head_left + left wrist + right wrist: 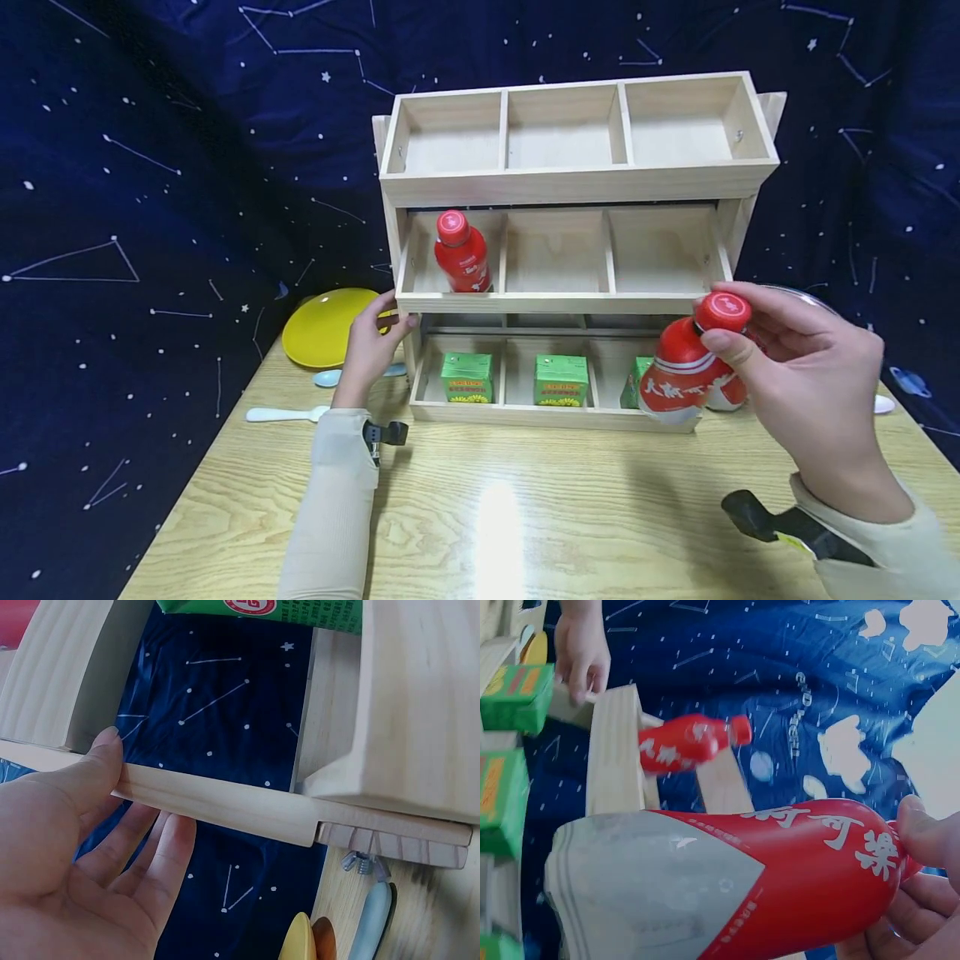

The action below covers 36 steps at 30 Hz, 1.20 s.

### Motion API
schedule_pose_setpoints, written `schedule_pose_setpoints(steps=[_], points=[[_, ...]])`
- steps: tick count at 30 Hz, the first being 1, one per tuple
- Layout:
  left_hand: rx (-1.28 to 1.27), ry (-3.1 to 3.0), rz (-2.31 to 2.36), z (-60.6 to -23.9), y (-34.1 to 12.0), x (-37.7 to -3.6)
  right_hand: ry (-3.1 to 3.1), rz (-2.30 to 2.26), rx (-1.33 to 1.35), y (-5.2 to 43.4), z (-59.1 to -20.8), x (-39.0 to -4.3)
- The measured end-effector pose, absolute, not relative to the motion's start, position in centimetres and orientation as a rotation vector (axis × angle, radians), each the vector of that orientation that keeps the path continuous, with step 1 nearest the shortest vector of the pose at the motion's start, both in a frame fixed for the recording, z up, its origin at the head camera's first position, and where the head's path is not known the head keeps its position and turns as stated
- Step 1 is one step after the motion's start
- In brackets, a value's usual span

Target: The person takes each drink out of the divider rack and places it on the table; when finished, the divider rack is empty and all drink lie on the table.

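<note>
My right hand [817,375] pinches a red bottle [678,367] at its neck, just below the red cap, and holds it in front of the rack's lower right corner. In the right wrist view that bottle [802,877] lies across the picture, its lower part clear with a greyish look. My left hand [367,346] grips the left side post of the wooden rack [577,185], thumb on one face and fingers behind, as the left wrist view shows. A second red bottle [463,258] stands in the middle tier's left compartment. Partly hidden behind the held bottle is another red bottle [727,393].
Green boxes [467,377] sit in the bottom tier's three compartments, the right one partly covered by the held bottle. Left of the rack are a yellow plate [322,329], a blue-handled utensil [327,378] and a white utensil [281,414]. A dark starry cloth [187,208] hangs behind.
</note>
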<state>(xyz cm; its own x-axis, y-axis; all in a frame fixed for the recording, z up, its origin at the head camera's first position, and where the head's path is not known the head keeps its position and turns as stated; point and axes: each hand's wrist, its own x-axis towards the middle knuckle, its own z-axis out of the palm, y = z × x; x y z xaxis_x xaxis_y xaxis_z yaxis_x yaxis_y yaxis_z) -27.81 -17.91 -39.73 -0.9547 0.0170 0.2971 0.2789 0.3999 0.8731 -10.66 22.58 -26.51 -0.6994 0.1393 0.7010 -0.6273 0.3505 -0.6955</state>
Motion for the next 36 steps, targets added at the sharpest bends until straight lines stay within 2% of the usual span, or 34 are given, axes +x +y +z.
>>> schedule_pose_setpoints(steps=[10, 16, 21, 25, 36], points=[[-0.274, -2.412, -1.579, -39.6, -17.8, -27.8, -2.101, 1.221, -0.11, 29.3, -30.5, -8.8], [-0.26, -2.42, -1.577, -39.6, -17.8, -27.7, -1.997, 1.283, -0.242, 33.3, -32.9, -9.9], [-0.291, -2.385, -1.585, -39.8, -17.8, -27.8, -1.999, 1.398, -0.487, 35.7, -34.8, -11.3], [-0.31, -2.366, -1.586, -39.9, -17.9, -27.9, -2.103, 1.305, -0.661, 36.5, -36.2, -12.4], [-0.314, -2.373, -1.571, -39.9, -17.9, -27.9, -2.186, 1.178, -0.681, 37.3, -38.8, -13.7]])
